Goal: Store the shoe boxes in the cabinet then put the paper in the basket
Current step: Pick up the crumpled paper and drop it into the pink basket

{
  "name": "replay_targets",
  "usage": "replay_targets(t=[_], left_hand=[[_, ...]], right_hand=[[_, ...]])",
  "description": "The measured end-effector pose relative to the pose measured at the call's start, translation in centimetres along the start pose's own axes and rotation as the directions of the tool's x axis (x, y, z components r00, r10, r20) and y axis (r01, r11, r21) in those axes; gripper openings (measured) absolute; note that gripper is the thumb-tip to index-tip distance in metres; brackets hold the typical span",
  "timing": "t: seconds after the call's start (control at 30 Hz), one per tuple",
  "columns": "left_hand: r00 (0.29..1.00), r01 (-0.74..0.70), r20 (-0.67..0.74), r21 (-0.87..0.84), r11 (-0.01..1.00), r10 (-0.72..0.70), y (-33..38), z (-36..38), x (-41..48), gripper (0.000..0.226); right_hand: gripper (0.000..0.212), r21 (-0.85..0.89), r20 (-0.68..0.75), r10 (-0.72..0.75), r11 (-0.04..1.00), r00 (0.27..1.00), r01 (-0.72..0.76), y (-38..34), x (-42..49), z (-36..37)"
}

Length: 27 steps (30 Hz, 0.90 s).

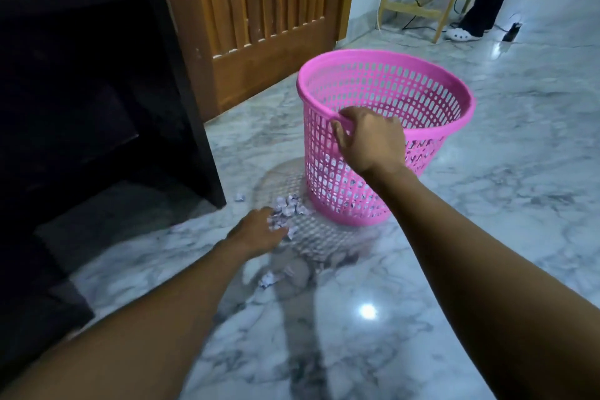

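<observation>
A pink perforated plastic basket (422,97) stands slightly tilted on the marble floor. My right hand (370,140) grips its near rim, thumb outside and fingers over the edge. A small heap of crumpled white paper (289,209) lies on the floor by the basket's base. My left hand (256,232) reaches down onto that heap, fingers touching the paper; whether it holds any is blurred. Two more paper balls lie apart, one (239,197) near the cabinet and another (267,279) closer to me. The dark cabinet (107,91) fills the left side.
A wooden slatted door (266,10) stands behind the basket. At the far right a person's legs in dark trousers and white shoes (464,33) stand beside a wooden frame (422,6) with cables on the floor. Glossy marble floor (519,188) spreads to the right.
</observation>
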<state>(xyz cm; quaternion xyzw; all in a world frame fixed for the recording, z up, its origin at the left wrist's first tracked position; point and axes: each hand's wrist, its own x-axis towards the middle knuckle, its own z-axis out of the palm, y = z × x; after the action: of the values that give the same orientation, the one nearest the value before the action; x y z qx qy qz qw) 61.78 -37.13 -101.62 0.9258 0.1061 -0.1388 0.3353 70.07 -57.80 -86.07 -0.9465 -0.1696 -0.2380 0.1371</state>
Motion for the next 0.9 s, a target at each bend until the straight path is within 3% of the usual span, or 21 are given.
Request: replay_targets(t=[0.17,0.33,0.43,0.53,0.67,0.77,0.9], left_hand=[[0.985,0.085,0.140,0.137,0.987,-0.104,-5.3,5.8,-1.7,0.096],[0.994,-0.107,0.007,0.308,0.945,0.111,-5.7,8.5,-2.4,0.039],[0.990,-0.131,-0.011,0.303,0.944,0.141,-5.7,9.0,-2.3,0.024],[0.992,-0.107,-0.035,0.249,0.963,0.119,-5.7,8.6,-1.9,0.024],[0.982,0.055,-0.178,-0.007,0.998,-0.055,-5.3,6.8,-0.8,0.029],[0.966,0.076,-0.247,-0.025,0.997,-0.080,-5.1,5.1,0.9,0.019],[0.949,0.106,-0.293,-0.035,0.994,-0.112,-4.6,3.0,3.7,0.024]], right_hand=[[0.031,-0.009,-0.022,0.010,1.000,1.000,-0.010,-0.7,0.2,0.3],[0.032,0.010,-0.065,0.000,1.000,0.998,0.001,-0.4,0.2,1.0],[0.032,0.010,-0.080,-0.014,1.000,0.997,0.015,-0.4,0.1,1.0],[0.031,0.015,-0.134,-0.024,1.000,0.991,0.026,-0.9,-0.5,1.2],[0.031,-0.082,-0.313,-0.286,0.958,0.906,0.274,-2.6,-3.0,2.9],[0.027,0.028,-0.153,-0.411,0.907,0.899,0.419,-4.0,-4.9,6.6],[0.037,0.235,0.210,-0.242,0.953,0.947,0.191,-3.8,-7.2,12.7]])
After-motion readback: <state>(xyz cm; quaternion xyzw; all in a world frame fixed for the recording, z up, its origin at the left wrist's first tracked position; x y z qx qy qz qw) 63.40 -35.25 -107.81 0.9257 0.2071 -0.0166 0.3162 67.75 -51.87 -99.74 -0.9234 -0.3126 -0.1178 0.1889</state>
